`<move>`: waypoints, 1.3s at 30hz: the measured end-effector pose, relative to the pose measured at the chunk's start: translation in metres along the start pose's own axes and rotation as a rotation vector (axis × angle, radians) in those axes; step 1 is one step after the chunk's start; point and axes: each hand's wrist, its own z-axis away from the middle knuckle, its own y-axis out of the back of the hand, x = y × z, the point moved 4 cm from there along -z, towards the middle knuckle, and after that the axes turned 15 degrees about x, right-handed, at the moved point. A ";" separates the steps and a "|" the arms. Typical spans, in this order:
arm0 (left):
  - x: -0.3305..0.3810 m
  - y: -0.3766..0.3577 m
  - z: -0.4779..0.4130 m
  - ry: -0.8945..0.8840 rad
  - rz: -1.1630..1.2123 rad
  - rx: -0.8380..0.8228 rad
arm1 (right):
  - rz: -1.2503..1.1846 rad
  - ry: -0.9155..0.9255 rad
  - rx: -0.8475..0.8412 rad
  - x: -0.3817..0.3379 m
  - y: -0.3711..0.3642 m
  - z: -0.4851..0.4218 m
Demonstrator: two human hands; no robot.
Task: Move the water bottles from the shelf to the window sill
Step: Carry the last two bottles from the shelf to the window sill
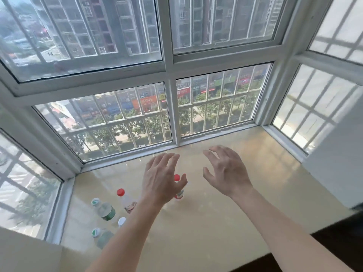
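Several clear water bottles stand upright on the glossy beige window sill (225, 213), grouped at its left. Two have red caps: one (127, 202) left of my forearm, the other (179, 190) partly hidden behind my left hand. Two green-labelled bottles with green-and-white caps stand nearer, one (105, 210) behind the other (101, 237). A white-capped bottle (121, 221) peeks out beside my left forearm. My left hand (162, 179) hovers over the sill with fingers spread, holding nothing. My right hand (225, 170) is raised to its right, also open. The shelf is out of view.
White-framed bay windows (172, 107) with outside bars enclose the sill at the back, left and right. A white wall (337, 163) stands at the right. The sill's dark front edge (314, 250) runs along the lower right. The sill's right half holds no bottles.
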 end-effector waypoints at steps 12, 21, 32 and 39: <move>0.148 -0.019 0.019 -0.433 0.395 -0.118 | 0.406 -0.491 0.051 0.066 0.124 0.138; 0.291 -0.007 0.061 -0.760 0.598 -0.169 | 0.639 -0.769 0.182 0.098 0.213 0.262; 0.452 -0.025 0.081 -0.956 0.727 -0.151 | 0.761 -0.912 0.308 0.189 0.271 0.346; 0.591 -0.067 0.072 -1.026 0.704 -0.162 | 0.748 -0.989 0.374 0.315 0.303 0.380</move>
